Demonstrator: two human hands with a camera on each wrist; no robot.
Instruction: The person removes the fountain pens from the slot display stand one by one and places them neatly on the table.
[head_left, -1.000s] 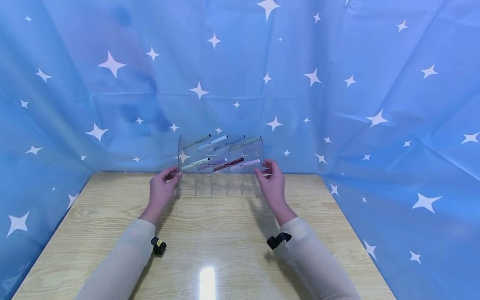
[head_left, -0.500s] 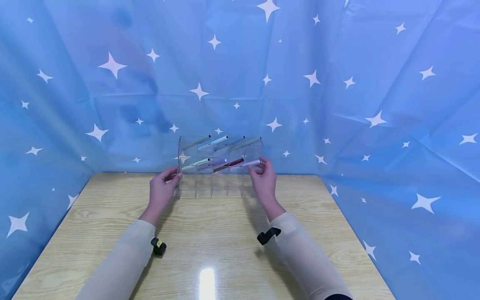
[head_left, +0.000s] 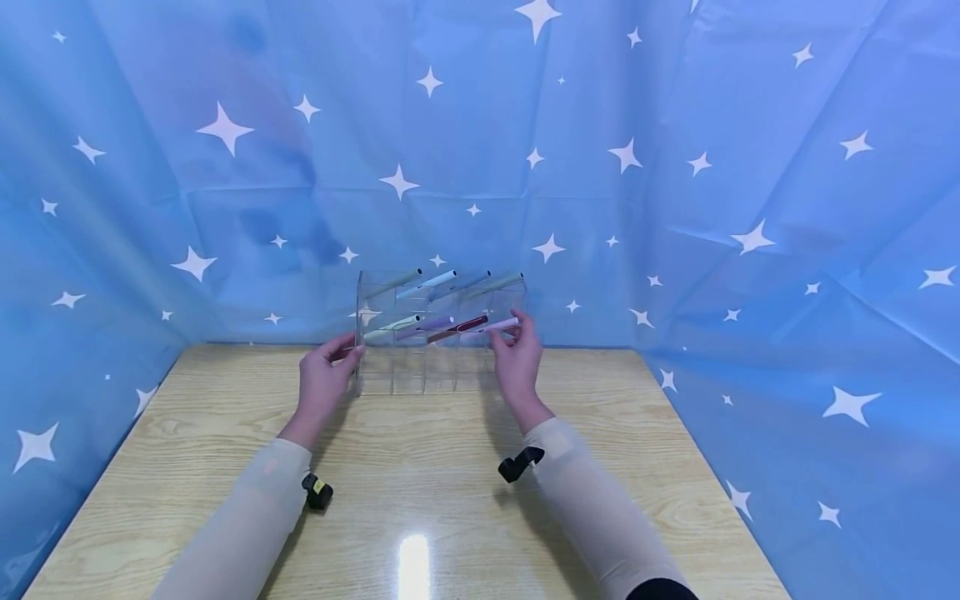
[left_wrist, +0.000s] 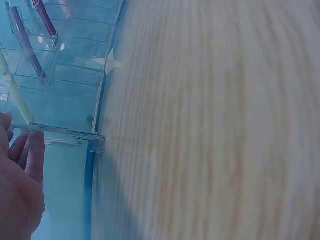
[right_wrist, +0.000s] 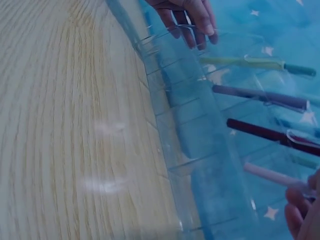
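Note:
A clear tiered pen rack (head_left: pixel 408 360) stands at the back of the table. My left hand (head_left: pixel 324 382) holds its left side panel, thumb in front and fingers behind; in the left wrist view, the fingertips (left_wrist: pixel 36 150) touch that panel. My right hand (head_left: pixel 519 360) is at the rack's right end and pinches the cap end of a pale pink pen (right_wrist: pixel 272 175), which lies slanted in the middle tier. Left of it in the same tier lie a dark red pen (right_wrist: pixel 257 131), a purple pen (right_wrist: pixel 260 96) and a light green pen (right_wrist: pixel 240 61).
Several more pens, among them a light blue pen (head_left: pixel 426 285), lie slanted in the upper tier. The lower tier's compartments show no pens. The wooden table (head_left: pixel 420 467) reaches back to a blue star-patterned curtain (head_left: pixel 480 125).
My right hand has moved left and slightly up, from beside the rack's right side to the pale pink pen's cap end. My left hand has stayed on the left panel.

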